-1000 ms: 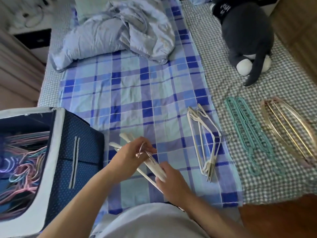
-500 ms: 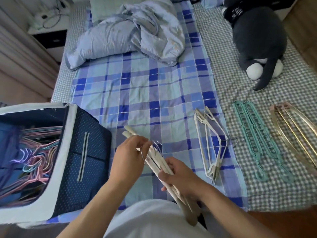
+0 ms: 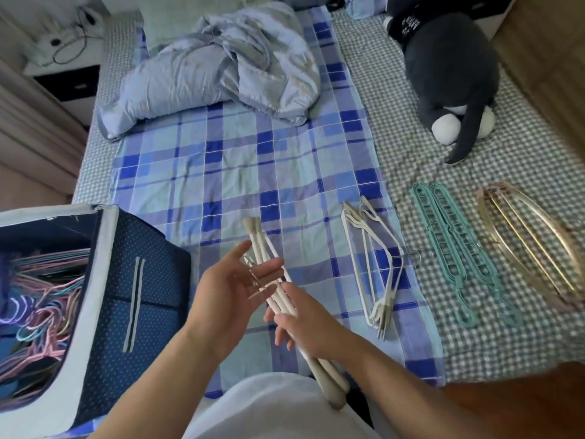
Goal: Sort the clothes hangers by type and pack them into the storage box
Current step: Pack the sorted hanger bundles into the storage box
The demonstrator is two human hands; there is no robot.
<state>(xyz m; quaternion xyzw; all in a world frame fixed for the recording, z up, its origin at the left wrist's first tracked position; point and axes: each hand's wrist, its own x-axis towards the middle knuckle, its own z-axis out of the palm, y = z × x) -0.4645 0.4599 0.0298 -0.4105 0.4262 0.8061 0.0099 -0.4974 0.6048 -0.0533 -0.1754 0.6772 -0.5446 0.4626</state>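
A bundle of thick cream hangers (image 3: 260, 245) lies slanted in front of me over the plaid sheet. My right hand (image 3: 311, 327) grips the bundle near its lower half. Beside the metal hooks, my left hand (image 3: 228, 299) is spread with straight fingers that just touch them. The navy storage box (image 3: 95, 280) stands open at the left, with several thin coloured wire hangers (image 3: 41, 305) inside. Three sorted piles lie on the bed to the right: white slim hangers (image 3: 373, 258), teal ladder-shaped hangers (image 3: 459, 248) and gold hangers (image 3: 531, 242).
A crumpled pale blue duvet (image 3: 221, 64) lies at the far end of the bed. A dark grey plush toy (image 3: 449, 64) sits at the far right. A nightstand with cables (image 3: 63, 52) stands beyond the box. The bed's wooden edge (image 3: 506, 403) runs at lower right.
My left hand has let go of the hanger hooks and spread its fingers. The right hand has kept its hold on the cream bundle. The view shifted slightly.
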